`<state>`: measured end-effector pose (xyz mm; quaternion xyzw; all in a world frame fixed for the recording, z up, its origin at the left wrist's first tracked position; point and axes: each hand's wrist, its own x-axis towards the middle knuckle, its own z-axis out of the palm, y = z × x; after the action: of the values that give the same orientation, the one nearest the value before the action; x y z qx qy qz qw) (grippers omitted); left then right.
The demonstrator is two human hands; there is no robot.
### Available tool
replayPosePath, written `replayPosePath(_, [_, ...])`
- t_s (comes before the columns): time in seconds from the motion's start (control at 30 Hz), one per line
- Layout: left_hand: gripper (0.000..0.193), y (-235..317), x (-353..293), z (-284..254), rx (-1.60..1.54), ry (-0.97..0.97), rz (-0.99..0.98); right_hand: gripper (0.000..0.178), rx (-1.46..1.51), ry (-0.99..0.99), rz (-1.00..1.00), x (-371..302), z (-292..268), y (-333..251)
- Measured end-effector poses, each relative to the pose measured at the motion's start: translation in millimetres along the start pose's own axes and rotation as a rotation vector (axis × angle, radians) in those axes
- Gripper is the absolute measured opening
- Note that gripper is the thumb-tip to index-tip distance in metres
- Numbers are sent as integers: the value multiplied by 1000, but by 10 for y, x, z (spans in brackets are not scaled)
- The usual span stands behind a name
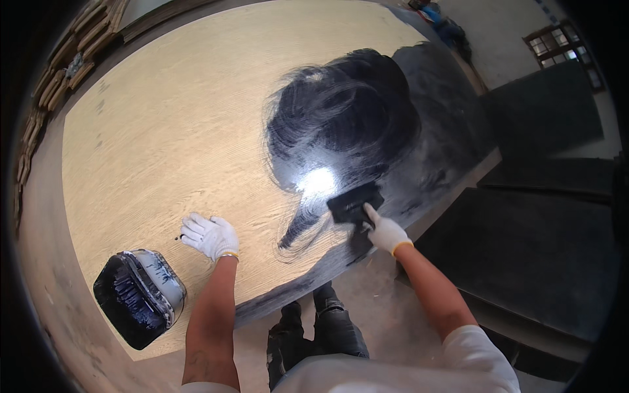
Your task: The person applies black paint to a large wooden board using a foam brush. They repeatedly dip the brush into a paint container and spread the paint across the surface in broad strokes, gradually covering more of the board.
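Observation:
A large pale wood-grain board (170, 124) lies in front of me, with swirls of wet black coating (347, 118) over its middle and right. My right hand (388, 234), in a white knit glove, grips a black rectangular applicator pad (356, 203) against the board near its front edge. Its forefinger stretches along the top of the pad. My left hand (211, 236), gloved the same way, rests flat on the bare wood with its fingers out. Beside it, at the board's near left corner, stands a paint-smeared tub (131, 298) with dark liquid inside.
Dark panels (524, 255) are stacked low to the right, close to my right arm. Stacked wooden pieces (82, 39) line the far left. Behind the board's far right corner is a pile of coloured items (445, 29). My legs (318, 327) stand at the board's front edge.

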<state>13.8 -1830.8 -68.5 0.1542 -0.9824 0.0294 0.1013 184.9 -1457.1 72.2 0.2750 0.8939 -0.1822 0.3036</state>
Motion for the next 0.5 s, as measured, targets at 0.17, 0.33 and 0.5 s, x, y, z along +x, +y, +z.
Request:
replayPosePath(0.17, [62,42,-18,14,-7,-22,29,80,-34,-132,-269,90,318,-1100])
replayPosePath(0.33, [62,-127,6,67,-25,7,9,82,-245,-353,-209,-695,556,-644])
replayPosePath(0.5, [62,37,34,-1,-20,-20,38,78,-18,-66,-62,134,-9,-973])
